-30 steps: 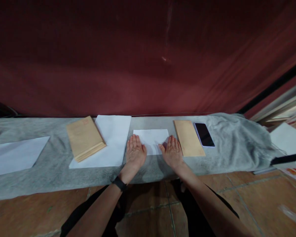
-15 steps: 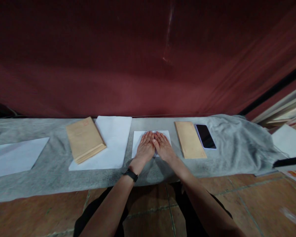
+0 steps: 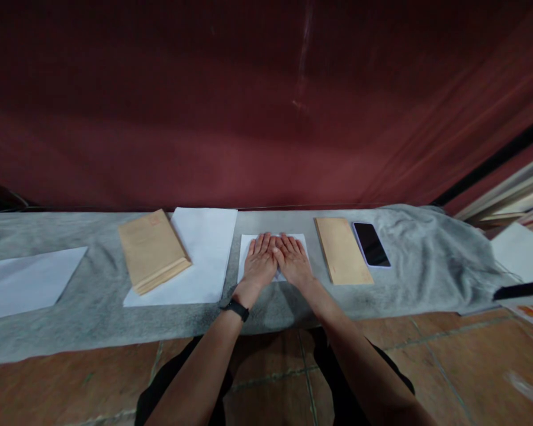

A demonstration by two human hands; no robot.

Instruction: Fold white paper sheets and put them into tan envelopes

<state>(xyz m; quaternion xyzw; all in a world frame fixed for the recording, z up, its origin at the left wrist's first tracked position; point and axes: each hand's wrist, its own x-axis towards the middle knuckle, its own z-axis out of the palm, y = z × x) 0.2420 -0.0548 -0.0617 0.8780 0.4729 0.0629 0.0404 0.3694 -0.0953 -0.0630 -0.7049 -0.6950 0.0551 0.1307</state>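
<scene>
A folded-looking sheet of white paper (image 3: 245, 251) lies on the grey cloth in front of me, partly covered by my hands. My left hand (image 3: 261, 264) rests flat on it, fingers stretched forward, a black watch (image 3: 236, 309) at the wrist. Beside it my right hand (image 3: 294, 263) also presses flat on the paper, its thumb against the left hand's edge. Neither hand grips anything. To the right is a stack of brown envelopes (image 3: 344, 251); further left, another brown envelope stack (image 3: 151, 248) sits askew on larger white sheets (image 3: 206, 254).
A phone (image 3: 371, 245) lies face up right of the envelopes. Another white sheet (image 3: 26, 283) is at the far left. The grey cloth (image 3: 100, 325) covers the long surface and bunches at its right end. A dark red curtain-like backdrop (image 3: 231, 130) rises behind.
Both hands have slid slightly forward on the white paper, their fingers a little more spread. The envelopes, sheets and phone have stayed in place.
</scene>
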